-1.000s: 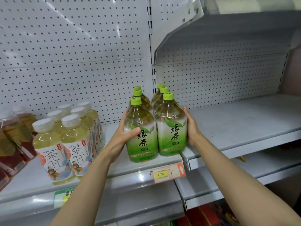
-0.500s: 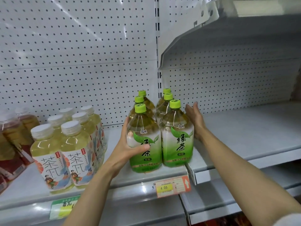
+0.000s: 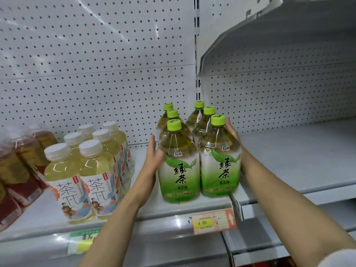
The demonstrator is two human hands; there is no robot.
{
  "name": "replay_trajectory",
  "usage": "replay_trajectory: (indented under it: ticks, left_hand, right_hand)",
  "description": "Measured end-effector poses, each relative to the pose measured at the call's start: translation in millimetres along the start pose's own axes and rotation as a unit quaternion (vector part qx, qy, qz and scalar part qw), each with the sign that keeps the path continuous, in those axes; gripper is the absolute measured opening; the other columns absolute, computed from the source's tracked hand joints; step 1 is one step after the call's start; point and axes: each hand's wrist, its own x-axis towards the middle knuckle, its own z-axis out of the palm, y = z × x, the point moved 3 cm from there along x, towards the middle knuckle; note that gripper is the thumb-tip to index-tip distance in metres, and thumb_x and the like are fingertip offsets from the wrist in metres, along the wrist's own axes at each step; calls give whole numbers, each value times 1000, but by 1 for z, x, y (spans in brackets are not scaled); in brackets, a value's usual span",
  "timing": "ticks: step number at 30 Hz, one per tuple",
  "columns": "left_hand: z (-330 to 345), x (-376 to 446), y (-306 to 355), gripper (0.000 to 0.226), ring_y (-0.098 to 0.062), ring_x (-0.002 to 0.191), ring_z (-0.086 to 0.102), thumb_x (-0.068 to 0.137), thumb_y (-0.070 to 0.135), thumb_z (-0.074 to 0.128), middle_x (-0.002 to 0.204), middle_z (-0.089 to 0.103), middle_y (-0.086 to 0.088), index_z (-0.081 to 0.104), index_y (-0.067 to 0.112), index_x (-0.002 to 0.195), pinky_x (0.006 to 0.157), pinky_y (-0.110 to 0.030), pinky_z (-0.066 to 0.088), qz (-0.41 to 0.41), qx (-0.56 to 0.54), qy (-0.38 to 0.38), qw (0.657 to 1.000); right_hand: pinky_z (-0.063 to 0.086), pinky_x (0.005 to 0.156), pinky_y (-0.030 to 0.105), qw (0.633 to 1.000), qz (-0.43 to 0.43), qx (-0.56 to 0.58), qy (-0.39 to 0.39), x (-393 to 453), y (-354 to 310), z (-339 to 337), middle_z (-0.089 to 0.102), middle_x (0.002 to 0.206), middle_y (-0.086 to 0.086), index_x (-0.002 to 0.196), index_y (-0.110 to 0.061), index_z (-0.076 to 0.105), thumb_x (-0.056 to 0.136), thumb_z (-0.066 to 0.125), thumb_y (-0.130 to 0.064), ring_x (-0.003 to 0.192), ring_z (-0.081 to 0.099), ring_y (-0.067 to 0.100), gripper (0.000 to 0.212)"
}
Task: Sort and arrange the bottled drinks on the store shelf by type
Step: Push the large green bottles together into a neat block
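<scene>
Head view shows two bare forearms reaching up to the shelf point(image 3: 173, 214), whose front rail carries an orange price tag point(image 3: 213, 221); that tag is the landmark. Just above it stand the green tea bottles point(image 3: 200, 160), six of them in two rows of three, green caps running back toward the pegboard wall point(image 3: 96, 74). The left hand point(image 3: 154, 160) lies with straight fingers flat against the left front bottle. A second ago its thumb wrapped round that bottle's front; now the grip is gone and only the palm presses. The right hand point(image 3: 234, 135) rests against the right row, its fingers reaching up beside the front cap; how far they curl behind the bottles I cannot tell. The block has also squared up between the palms, so this group looks close to settled. Left of the tag stand six pale yellow tea bottles point(image 3: 86, 166) with white caps, also two by three. Farther left are reddish-brown tea bottles point(image 3: 21, 170), blurred and cut off, too unclear to count.
</scene>
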Motion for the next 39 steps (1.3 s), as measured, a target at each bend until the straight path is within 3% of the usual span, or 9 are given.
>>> replay_trajectory:
  ticks: [4,8,11,14,20,26,33,37,39]
  left_hand:
    - [-4,22,21,99,-10,153,7,76,89,33,167,6,16,12,40,159,125,-44,8,-22,-29,64,997]
    - [11,37,31,70,-25,149,31,101,66,21,164,27,0,26,26,158,116,-54,33,-56,-9,43,997]
    - [22,36,33,56,-15,108,69,105,56,23,120,72,3,54,20,135,87,-35,59,-56,-18,27,998]
    - [28,30,36,52,-4,89,68,108,47,17,82,72,19,50,19,137,60,-20,58,-49,-46,10,998]
    - [16,21,36,75,-20,151,25,101,66,23,167,19,2,13,23,161,117,-45,34,-55,-86,49,994]
    - [17,-36,17,92,-1,150,18,80,75,55,163,13,24,13,46,157,124,-38,15,55,8,4,998]
    - [20,-50,8,102,38,119,26,82,25,81,136,25,50,15,41,158,96,4,28,127,167,14,978]
    - [21,-50,14,101,22,129,34,81,28,83,139,28,46,18,41,157,109,-13,34,118,209,24,970]
    - [22,-51,17,102,5,139,33,77,33,86,148,32,30,22,35,157,118,-28,31,131,237,48,961]
  right_hand:
    - [49,100,49,998,-9,-4,58,-29,-11,5,59,137,-1,137,-27,56,96,32,-69,125,56,26,63]
    - [57,86,40,999,-24,6,35,-44,-12,10,49,148,13,148,-14,43,99,27,-61,133,49,35,70]
    - [57,79,38,999,-14,15,38,-44,-16,20,51,145,18,147,-9,43,101,32,-56,130,51,38,68]
    - [58,77,39,999,-19,13,38,-48,-15,25,53,141,21,144,-5,46,103,32,-52,126,53,39,65]
    - [43,108,49,998,-36,-31,43,-63,-19,15,42,154,11,151,-19,39,93,36,-66,135,48,30,75]
    - [31,115,44,988,-111,-110,0,-118,-15,14,36,156,-16,150,-42,33,65,60,-85,143,36,11,100]
    - [44,110,34,947,-170,-271,18,-143,-12,26,47,139,-30,151,-40,33,82,77,-22,128,49,-5,84]
    - [44,94,9,935,-178,-306,29,-147,-16,28,43,132,-38,153,-35,31,88,72,-15,116,46,-24,80]
    - [48,98,18,934,-186,-302,47,-148,-12,26,50,135,-29,152,-35,32,89,72,-14,120,52,-12,78]
